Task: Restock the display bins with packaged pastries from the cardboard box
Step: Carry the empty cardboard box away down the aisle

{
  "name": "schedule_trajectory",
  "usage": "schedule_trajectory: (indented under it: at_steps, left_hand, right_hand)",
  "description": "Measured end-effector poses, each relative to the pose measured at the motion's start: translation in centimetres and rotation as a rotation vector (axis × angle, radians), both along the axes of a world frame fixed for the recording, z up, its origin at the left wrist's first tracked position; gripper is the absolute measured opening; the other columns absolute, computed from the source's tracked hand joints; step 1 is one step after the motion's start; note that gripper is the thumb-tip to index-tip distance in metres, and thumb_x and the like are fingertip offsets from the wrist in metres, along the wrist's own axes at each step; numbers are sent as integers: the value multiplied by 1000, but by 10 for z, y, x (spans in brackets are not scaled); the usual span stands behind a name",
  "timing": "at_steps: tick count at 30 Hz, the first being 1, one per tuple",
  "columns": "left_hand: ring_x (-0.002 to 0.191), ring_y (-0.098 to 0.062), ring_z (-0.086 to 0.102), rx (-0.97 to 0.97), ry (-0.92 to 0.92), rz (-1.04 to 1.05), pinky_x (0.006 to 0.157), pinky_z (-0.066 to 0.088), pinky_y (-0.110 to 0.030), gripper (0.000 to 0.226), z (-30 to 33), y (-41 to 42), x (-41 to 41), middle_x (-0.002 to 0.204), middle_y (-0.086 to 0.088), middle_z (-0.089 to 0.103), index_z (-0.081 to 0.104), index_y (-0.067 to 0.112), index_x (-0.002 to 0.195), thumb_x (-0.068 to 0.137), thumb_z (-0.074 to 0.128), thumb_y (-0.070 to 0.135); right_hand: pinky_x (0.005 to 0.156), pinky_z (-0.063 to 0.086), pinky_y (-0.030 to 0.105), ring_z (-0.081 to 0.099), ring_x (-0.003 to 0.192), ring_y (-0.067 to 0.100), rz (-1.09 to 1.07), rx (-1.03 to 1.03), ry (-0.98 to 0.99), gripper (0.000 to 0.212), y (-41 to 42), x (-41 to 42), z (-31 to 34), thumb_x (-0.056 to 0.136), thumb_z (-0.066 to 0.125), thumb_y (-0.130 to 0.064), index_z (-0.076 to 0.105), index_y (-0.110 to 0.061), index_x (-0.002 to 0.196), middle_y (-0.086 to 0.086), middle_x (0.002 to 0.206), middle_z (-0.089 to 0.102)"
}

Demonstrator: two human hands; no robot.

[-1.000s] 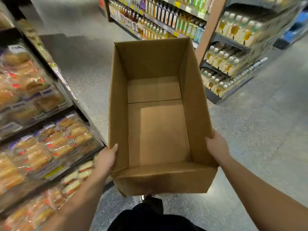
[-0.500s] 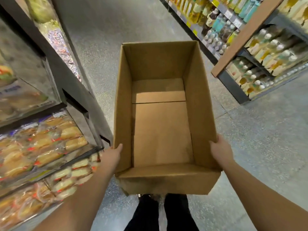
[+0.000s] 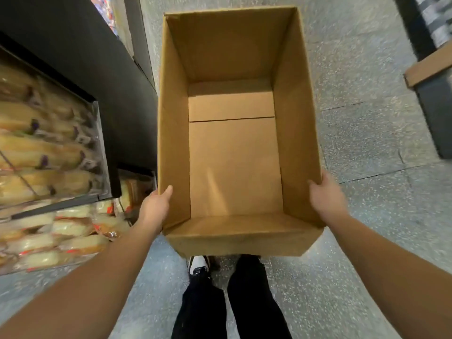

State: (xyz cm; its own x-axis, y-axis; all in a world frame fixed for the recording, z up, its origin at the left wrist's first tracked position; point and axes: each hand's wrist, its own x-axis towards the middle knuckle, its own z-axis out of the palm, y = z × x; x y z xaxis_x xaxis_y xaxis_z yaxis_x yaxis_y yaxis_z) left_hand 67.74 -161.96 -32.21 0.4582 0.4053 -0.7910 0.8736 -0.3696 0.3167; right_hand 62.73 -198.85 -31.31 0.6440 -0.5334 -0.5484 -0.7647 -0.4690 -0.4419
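An open brown cardboard box (image 3: 234,152) fills the middle of the head view, and nothing lies inside it. My left hand (image 3: 155,207) grips its left wall near the front corner, thumb over the rim. My right hand (image 3: 326,198) grips the right wall the same way. The box hangs above the floor in front of my legs. At the left, display bins (image 3: 101,152) hold packaged pastries (image 3: 49,148), with more wrapped buns (image 3: 66,231) in the bin below.
The dark shelving unit (image 3: 97,69) stands close against the box's left side. A second shelf end with a cardboard-coloured edge (image 3: 430,69) stands at the right. Speckled grey floor (image 3: 362,118) lies between. My black trousers and one shoe (image 3: 199,265) show below the box.
My view has tipped downward, so the aisle and bottle shelves have left the frame. The box stays in both hands and sits closer to the left shelving.
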Motion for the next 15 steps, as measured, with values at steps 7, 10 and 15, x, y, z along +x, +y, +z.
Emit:
schedule_trajectory:
  at_steps: [7, 10, 15]
  left_hand:
    - [127, -29, 53, 23, -23, 115, 108, 42, -46, 59, -80, 1, 8, 138, -3, 56, 45, 20, 146, 99, 47, 55]
    - [130, -30, 50, 37, -24, 110, 110, 39, -46, 57, -106, 2, 9, 141, -5, 53, 42, 19, 147, 101, 44, 53]
    - [127, -31, 51, 46, 19, 109, 107, 39, -47, 55, -147, 3, 11, 140, -6, 53, 43, 20, 147, 102, 42, 52]
  right_hand:
    - [81, 42, 32, 56, 97, 23, 95, -31, 10, 29, 1, 45, -86, 101, 48, -19, 54, -16, 130, 0, 105, 60]
    - [86, 46, 36, 61, 106, 29, 108, -19, -3, 29, 10, 53, -115, 102, 48, -21, 54, -18, 130, 5, 115, 65]
    - [97, 48, 43, 61, 114, 30, 110, 21, -2, 36, 21, 59, -164, 103, 48, -22, 49, -18, 138, 6, 126, 65]
